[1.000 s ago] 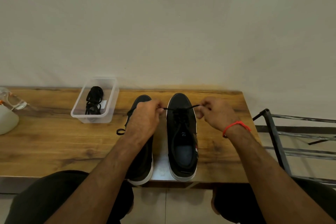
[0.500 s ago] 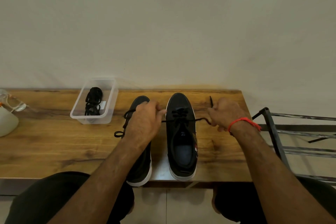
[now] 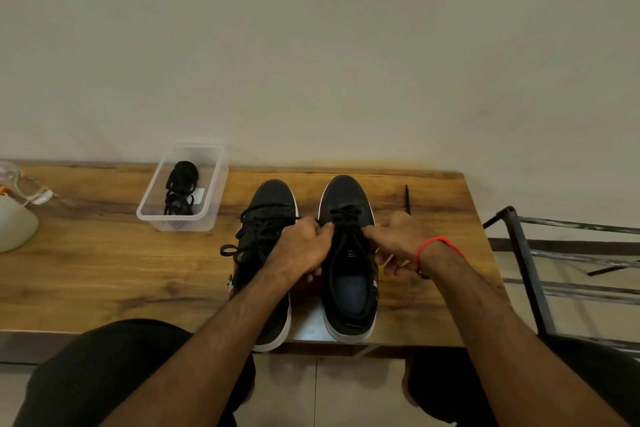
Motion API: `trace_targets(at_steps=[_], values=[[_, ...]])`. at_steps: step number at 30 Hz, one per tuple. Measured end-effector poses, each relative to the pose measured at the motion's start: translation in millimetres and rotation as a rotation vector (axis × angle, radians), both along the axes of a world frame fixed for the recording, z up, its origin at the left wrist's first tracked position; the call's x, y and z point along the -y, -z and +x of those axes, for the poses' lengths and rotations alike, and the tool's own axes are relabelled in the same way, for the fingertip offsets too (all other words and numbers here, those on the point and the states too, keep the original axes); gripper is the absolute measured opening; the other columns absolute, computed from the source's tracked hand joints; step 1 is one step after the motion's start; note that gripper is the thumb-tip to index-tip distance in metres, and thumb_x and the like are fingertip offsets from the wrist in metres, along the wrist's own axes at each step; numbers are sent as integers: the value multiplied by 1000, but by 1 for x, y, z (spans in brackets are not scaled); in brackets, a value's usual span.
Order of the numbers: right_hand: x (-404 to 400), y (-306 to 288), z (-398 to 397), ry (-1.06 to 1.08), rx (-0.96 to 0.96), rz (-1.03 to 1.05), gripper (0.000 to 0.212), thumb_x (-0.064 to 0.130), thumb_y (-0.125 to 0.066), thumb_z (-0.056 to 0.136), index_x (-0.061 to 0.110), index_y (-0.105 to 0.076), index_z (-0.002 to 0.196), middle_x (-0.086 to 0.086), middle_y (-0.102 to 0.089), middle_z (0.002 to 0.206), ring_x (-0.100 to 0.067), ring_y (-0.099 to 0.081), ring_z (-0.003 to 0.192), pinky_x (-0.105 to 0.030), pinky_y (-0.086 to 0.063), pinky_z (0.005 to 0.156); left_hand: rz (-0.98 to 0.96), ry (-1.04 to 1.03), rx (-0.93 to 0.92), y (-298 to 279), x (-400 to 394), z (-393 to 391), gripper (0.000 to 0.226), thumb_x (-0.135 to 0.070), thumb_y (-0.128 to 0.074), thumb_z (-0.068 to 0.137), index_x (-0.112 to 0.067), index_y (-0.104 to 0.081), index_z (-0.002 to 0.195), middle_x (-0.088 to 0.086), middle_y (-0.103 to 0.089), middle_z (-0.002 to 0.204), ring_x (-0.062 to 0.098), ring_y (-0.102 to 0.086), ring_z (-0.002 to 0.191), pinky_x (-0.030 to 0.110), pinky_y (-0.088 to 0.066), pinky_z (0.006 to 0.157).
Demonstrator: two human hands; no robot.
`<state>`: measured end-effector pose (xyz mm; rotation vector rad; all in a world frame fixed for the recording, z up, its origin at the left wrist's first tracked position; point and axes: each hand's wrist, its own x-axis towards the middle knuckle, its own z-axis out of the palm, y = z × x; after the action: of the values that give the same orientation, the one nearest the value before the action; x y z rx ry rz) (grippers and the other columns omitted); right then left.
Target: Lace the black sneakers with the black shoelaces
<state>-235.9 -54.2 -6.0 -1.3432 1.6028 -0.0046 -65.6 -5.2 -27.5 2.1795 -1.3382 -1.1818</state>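
A wooden desk [image 3: 104,274] with a brown grain stands against a plain pale wall. On it, to the left, sits one clear rectangular plastic tub [image 3: 183,188] holding one coiled bundle of black shoelaces [image 3: 180,192]; a pale rounded object [image 3: 14,224] lies at the far left edge, and a dark metal rack [image 3: 561,274] stands off to the right. Two black canvas sneakers with white soles lie side by side at the desk's middle, long axes running front to back, toes pointing at the wall. The left sneaker [image 3: 266,218] is laced, loops trailing left. The left hand [image 3: 304,246] and right hand [image 3: 401,239], a red band on its wrist, both pinch the black lace [image 3: 346,215] over the right sneaker [image 3: 349,288], hiding its middle eyelets. One lace tip [image 3: 407,199] lies on the desk beyond the right hand.
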Motion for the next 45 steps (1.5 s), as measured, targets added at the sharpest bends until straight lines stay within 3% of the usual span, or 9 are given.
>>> trace_targets(at_steps=[5,10,14,18,22,29,39,42,45], values=[[1,1,3,28,63,-90,23,31,-59,98,12,-68,90,-5,-73,78,-15,-64,58,-28,-52,53,-130,-66,-75,1,-1,-2,28,-45,-45,106,-20,-55,109,1,-64,73,7,-55,42,19,-44,41],[5,4,6,148,231,-219,12,24,-58,97,14,-63,92,-3,-74,81,-16,-64,64,-32,-57,59,-135,-230,-323,2,2,-5,33,-51,-53,102,-22,-60,115,0,-65,97,12,-57,68,22,-41,48],[8,3,11,313,576,-287,9,12,-55,99,7,-60,93,-11,-76,87,-22,-65,74,-36,-56,69,-166,-379,-565,4,4,-6,24,-38,-57,103,-17,-67,105,-1,-63,85,10,-54,62,22,-39,48],[8,4,14,563,1025,-102,7,6,-57,98,2,-56,104,-15,-72,79,-28,-71,75,-37,-60,74,-220,-483,-884,-3,4,-8,19,-27,-55,105,-13,-67,106,4,-76,100,9,-61,63,23,-41,52],[6,7,16,699,1189,-16,4,5,-57,97,1,-58,95,-12,-64,71,-26,-68,69,-39,-63,74,-265,-523,-1017,-9,6,-7,17,-20,-52,107,-9,-64,111,5,-73,87,9,-58,61,24,-47,55],[10,14,7,931,1090,100,22,4,-52,97,5,-55,75,-5,-50,59,-18,-51,56,-38,-58,70,-238,-624,-883,-1,7,4,22,-19,-44,110,-9,-60,97,0,-50,68,7,-42,49,25,-43,45],[17,18,0,1022,1044,87,23,4,-48,98,9,-48,75,-2,-43,57,-14,-40,48,-35,-51,59,-189,-628,-834,-3,7,5,22,-17,-43,109,-8,-60,98,0,-49,67,6,-40,46,26,-49,44],[17,16,-1,932,1022,10,23,2,-52,96,8,-50,74,-3,-47,58,-13,-40,46,-32,-47,52,-196,-570,-854,-2,6,8,22,-17,-45,109,-6,-62,101,1,-52,69,6,-42,47,26,-49,45],[14,13,3,621,862,-190,12,3,-60,96,4,-60,83,-6,-59,65,-14,-46,51,-30,-49,54,-302,-385,-742,-1,5,8,22,-22,-51,107,-10,-70,105,5,-63,84,9,-48,55,26,-49,52]])
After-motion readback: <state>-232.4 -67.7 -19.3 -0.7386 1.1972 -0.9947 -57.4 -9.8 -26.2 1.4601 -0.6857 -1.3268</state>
